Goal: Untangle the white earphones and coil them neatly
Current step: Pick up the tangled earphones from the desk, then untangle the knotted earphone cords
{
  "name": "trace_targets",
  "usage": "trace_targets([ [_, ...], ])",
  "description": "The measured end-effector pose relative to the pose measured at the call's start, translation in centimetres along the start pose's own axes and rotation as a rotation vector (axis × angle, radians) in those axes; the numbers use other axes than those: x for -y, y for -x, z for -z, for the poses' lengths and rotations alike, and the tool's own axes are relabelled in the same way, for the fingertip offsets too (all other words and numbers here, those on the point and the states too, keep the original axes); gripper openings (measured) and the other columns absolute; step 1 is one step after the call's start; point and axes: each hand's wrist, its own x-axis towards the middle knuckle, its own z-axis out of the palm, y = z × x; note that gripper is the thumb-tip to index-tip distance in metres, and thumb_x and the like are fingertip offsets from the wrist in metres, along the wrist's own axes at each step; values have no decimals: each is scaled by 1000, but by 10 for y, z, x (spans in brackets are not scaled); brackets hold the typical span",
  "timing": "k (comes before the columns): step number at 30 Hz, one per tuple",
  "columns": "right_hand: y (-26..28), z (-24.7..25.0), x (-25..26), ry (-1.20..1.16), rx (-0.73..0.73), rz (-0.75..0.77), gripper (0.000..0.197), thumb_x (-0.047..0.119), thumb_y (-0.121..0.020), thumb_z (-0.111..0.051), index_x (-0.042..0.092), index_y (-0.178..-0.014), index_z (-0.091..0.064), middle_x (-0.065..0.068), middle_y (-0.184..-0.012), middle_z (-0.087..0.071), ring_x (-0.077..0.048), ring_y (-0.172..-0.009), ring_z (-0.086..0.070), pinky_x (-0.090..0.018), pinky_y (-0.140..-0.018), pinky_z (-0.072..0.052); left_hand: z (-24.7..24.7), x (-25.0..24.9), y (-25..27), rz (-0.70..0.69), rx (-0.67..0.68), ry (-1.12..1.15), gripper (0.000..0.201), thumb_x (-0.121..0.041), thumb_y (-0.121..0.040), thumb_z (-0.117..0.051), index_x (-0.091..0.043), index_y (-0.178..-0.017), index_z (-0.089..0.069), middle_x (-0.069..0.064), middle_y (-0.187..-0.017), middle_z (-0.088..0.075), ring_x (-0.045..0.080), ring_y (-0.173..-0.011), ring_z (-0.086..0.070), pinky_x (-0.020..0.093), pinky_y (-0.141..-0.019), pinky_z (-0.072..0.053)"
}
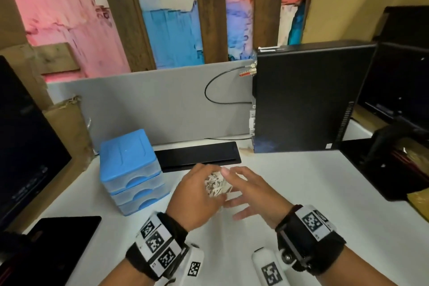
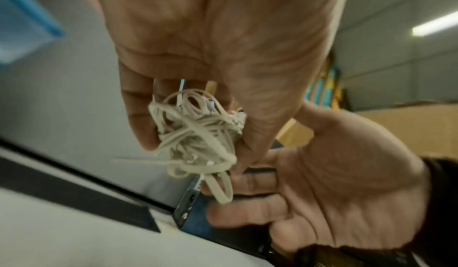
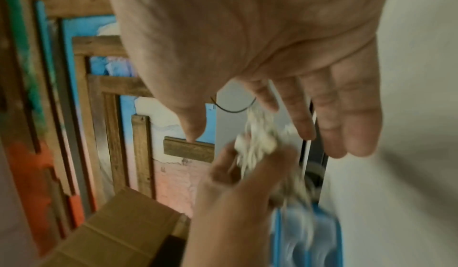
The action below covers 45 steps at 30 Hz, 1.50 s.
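1. A dark monitor (image 1: 25, 146) is standing at the far left edge of the counter (image 1: 301, 181), and a black tablet (image 1: 58, 239) is lying flat in front of it.
2. A blue drawer box (image 1: 131, 169) is sitting left of the hands, with a black tray (image 1: 199, 155) lying behind them.
3. The left hand (image 1: 197, 195) is holding the earphones (image 1: 217, 184) above the counter; its fingers (image 2: 138, 114) and thumb are curling around the tangled white bundle (image 2: 195, 132), and one loop is hanging down from it.
4. The earphones are staying knotted in a tight clump between both hands, not touching the counter.
5. The right hand (image 1: 253, 195) is hovering just beside the bundle with its fingers (image 3: 347, 114) straight and spread, gripping nothing; whether a fingertip is touching the cord, I cannot tell.
6. A black computer case (image 1: 308, 97) is standing upright to the right, with a thin cable (image 1: 209, 90) looping from its side.
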Motion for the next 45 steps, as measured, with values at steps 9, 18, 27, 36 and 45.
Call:
trace_targets([
  [9, 17, -4, 1, -337, -28, 280, 30, 10, -85, -69, 8, -115, -64, -13, -99, -75, -25, -81, -72, -34, -63, -57, 34, -12, 20, 170, 8, 724, 96, -50, -61, -84, -48, -144, -37, -21, -141, -49, 0, -127, -52, 26, -94, -54],
  [18, 41, -15, 4, -274, 18, 378, 29, 0, -89, -65, 6, -118, -63, -12, -101, -74, -24, -82, -72, -31, -64, -58, 39, -33, 41, 362, 63, 1016, 35, -46, -88, -66, -16, -101, -78, 14, -100, -74, 20, -83, -67, 32, -70, -53],
  [27, 57, 6, 7, -335, 71, 332, 52, 7, -72, -77, 13, -122, -63, -18, -109, -72, -34, -88, -71, -36, -69, -60, 40, -46, 44, 402, 111, 1346, 35, -21, -80, -68, -6, -111, -73, 23, -116, -70, 26, -92, -72, 32, -72, -60],
  [36, 55, 7, 7, -180, -108, 368, 15, -4, -87, -67, 4, -100, -68, -20, -75, -72, -23, -64, -68, -31, -60, -57, 45, -51, 44, 413, 303, 1651, 79, -30, -66, -82, 1, -134, -55, 28, -135, -57, 43, -109, -62, 46, -80, -56],
  [45, 56, 6, 11, -121, 26, 306, 52, 12, -74, -64, 25, -124, -59, -7, -105, -74, -20, -87, -70, -41, -70, -57, 35, -52, 41, 354, 38, 1310, 31, -17, -77, -71, -11, -108, -73, 21, -118, -70, 30, -98, -72, 34, -82, -60],
])
